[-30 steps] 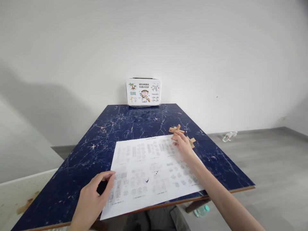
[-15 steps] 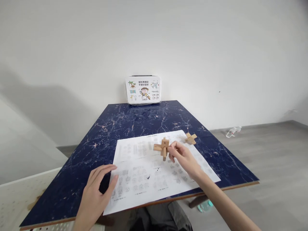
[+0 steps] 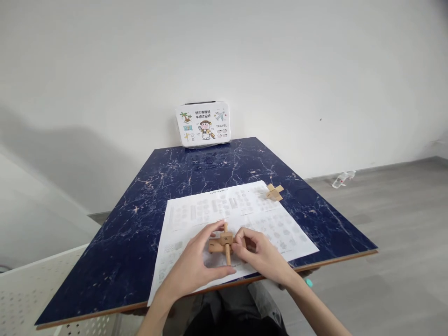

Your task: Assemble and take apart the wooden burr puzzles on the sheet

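An interlocking wooden puzzle (image 3: 226, 239) of crossed bars is held low over the near part of a printed sheet (image 3: 177, 219). My left hand (image 3: 196, 261) curves around its left side, closed on the ends of a long thin bar between thumb and fingertips. On the right side, my right hand (image 3: 261, 252) pinches the puzzle with thumb and bent fingers. Part of the right-hand bar is hidden behind those fingers. A second crossed wooden puzzle (image 3: 275, 192) lies at the sheet's far right corner, apart from both hands.
The dark blue marbled table (image 3: 140, 205) has a brown front edge. At its far end a white case (image 3: 205, 125) with cartoon prints stands against the wall (image 3: 280, 70). A clear plastic bottle (image 3: 343, 179) lies on the grey floor to the right.
My right hand has brought the wooden puzzle nearer and slightly left. My left hand has come off the sheet's left side and taken hold of it. The view has shifted slightly.
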Demonstrator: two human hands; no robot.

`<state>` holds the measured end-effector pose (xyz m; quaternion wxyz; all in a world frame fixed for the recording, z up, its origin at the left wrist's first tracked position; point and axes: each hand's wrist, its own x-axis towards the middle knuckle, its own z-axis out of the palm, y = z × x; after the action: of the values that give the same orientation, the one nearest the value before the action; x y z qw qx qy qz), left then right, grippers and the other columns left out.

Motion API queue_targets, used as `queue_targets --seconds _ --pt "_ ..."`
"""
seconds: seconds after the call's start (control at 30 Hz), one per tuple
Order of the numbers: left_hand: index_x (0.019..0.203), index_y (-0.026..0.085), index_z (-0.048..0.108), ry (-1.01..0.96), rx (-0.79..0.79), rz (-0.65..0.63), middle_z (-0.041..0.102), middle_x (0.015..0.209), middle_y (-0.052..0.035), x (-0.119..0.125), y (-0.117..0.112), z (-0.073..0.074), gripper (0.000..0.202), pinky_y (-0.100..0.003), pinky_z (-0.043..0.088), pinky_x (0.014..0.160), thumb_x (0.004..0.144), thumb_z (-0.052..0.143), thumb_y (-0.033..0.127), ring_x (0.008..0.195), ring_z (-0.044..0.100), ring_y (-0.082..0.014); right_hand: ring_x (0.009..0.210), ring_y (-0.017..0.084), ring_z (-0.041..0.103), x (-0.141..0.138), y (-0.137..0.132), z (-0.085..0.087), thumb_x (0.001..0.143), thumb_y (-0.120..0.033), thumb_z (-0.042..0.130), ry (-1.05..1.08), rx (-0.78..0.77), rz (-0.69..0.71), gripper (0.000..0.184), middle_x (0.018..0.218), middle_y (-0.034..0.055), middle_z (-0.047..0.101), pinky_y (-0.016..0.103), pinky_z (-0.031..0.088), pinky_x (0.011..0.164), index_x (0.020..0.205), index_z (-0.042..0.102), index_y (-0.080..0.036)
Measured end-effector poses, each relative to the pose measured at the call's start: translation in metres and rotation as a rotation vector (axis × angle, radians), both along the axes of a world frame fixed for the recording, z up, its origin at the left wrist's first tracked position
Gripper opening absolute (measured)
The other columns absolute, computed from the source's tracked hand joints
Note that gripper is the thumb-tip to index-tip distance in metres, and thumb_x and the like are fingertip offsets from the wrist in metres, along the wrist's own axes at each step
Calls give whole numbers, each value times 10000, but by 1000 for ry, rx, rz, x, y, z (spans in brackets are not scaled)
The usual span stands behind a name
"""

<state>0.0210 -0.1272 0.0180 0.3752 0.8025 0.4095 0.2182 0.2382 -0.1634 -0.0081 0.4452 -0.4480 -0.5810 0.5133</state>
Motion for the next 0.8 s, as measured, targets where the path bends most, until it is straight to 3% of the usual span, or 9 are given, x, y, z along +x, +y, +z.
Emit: queue_targets --seconds 0.13,0.27,0.4,0.8 --pt "1518 347 493 -34 73 -4 583 1489 -100 6 4 -3 912 -548 495 1149 722 929 430 1343 592 -353 655 136 402 3 -1 -5 974 -316 612 13 23 -5 235 734 -49 450 281 317 615 816 458 -235" --pt "1408 305 577 -44 110 17 611 1411 -93 11 3 -3 768 -511 529 1106 719 913 347 1269 630 -330 695 156 493 4 -2 -8 1013 -358 595 14 43 -5 123 790 -36 531 287 383 647 1008 542 -247" --pt "1368 282 592 -56 162 45 629 1373 -86 14 0 -3 707 -478 528 1095 719 873 282 1263 629 -319 752 187 574 6 -3 -8 1051 -427 548 -8 37 41 228 873 5 641 315 442 693 1189 594 -252" --pt "1411 296 546 -41 183 6 584 1395 -98 15 -5 -1 783 -479 518 1100 710 895 282 1292 600 -324 793 213 640 3 -2 -16 1022 -443 603 26 52 -38 265 888 27 703 327 472 717 1192 635 -243"
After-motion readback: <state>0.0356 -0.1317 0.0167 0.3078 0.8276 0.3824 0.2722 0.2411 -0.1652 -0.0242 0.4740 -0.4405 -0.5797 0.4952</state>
